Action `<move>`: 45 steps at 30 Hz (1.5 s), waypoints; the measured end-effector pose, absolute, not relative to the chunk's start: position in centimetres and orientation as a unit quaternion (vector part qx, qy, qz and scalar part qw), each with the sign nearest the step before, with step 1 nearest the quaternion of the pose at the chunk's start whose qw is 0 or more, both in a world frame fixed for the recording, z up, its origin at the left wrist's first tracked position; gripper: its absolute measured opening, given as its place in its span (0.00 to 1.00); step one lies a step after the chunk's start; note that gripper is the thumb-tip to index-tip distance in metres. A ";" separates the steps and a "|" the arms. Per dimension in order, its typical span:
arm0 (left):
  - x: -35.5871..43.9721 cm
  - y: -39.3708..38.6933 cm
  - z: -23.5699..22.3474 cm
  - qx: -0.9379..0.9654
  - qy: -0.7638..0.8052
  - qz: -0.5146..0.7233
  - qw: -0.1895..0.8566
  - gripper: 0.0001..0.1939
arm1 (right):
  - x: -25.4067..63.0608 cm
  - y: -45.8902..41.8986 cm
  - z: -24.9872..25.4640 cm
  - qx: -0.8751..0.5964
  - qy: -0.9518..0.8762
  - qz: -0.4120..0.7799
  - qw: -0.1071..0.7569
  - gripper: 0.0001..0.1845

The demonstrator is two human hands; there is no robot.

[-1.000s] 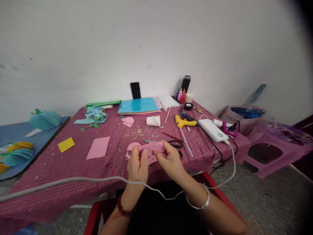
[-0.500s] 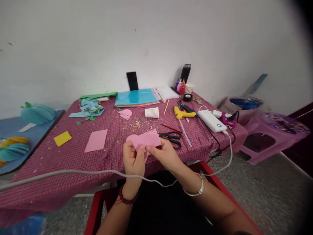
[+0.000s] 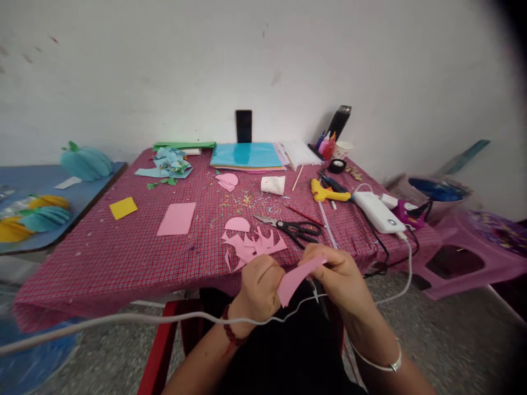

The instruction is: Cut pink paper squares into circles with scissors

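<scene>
A piece of pink paper is stretched between my two hands, in front of the table edge. My left hand is closed on its left end, and my right hand pinches its right end. Just beyond my left hand lie pink paper scraps and a half-round pink piece. Black-handled scissors rest partly open on the cloth, beyond the paper. A flat pink rectangle lies farther left.
A white cable crosses in front of my forearms. On the checked tablecloth lie a yellow glue gun, a white power bank, a paper cup, a yellow square and blue sheets. A phone leans on the wall.
Both hands have come down and toward me with the pink paper, uncovering the pink scraps and the scissors blades. The paper is now held edge-up between the hands. The view has shifted left.
</scene>
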State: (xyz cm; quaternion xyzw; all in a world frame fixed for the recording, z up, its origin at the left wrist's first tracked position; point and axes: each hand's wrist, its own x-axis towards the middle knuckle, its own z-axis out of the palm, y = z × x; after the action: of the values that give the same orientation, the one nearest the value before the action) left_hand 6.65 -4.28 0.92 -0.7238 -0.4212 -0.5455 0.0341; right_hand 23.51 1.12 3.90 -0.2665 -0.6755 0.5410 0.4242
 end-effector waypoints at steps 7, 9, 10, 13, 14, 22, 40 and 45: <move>5.5 -5.6 2.5 -0.631 -0.461 -0.624 -0.019 0.05 | 21.7 0.3 4.6 -0.300 -0.694 0.506 0.414 0.15; 4.7 -6.0 3.6 -0.563 -0.505 -0.651 -0.065 0.04 | 21.0 0.8 5.0 -0.290 -0.699 0.517 0.400 0.16; 3.9 -6.1 4.2 -0.516 -0.530 -0.668 -0.080 0.04 | 20.5 1.4 5.2 -0.285 -0.693 0.525 0.404 0.16; 0.5 -6.3 5.9 -0.296 -0.543 -0.781 -0.084 0.03 | 18.5 4.4 5.7 -0.302 -0.642 0.502 0.495 0.15; -0.8 -6.3 6.4 -0.249 -0.512 -0.818 -0.082 0.03 | 17.6 5.6 5.8 -0.314 -0.656 0.479 0.493 0.12; -5.7 -6.0 5.7 -0.162 -0.445 -0.866 -0.162 0.05 | 9.3 12.0 3.3 -0.357 -0.903 0.193 0.142 0.09; -4.8 -3.7 2.1 -0.206 -0.519 -0.791 -0.251 0.08 | 10.1 11.0 5.9 -0.289 -0.776 0.481 0.288 0.12; -2.9 -2.8 2.4 -0.281 -0.499 -0.761 -0.305 0.06 | 11.0 8.4 8.6 -0.171 -0.768 0.582 0.206 0.10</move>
State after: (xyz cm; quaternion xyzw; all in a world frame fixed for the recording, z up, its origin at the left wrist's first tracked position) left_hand -2.86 -2.85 2.39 -0.2807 -0.4985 -0.7613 -0.3050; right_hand 11.00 8.44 8.60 -0.1713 -0.7678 0.5818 0.2063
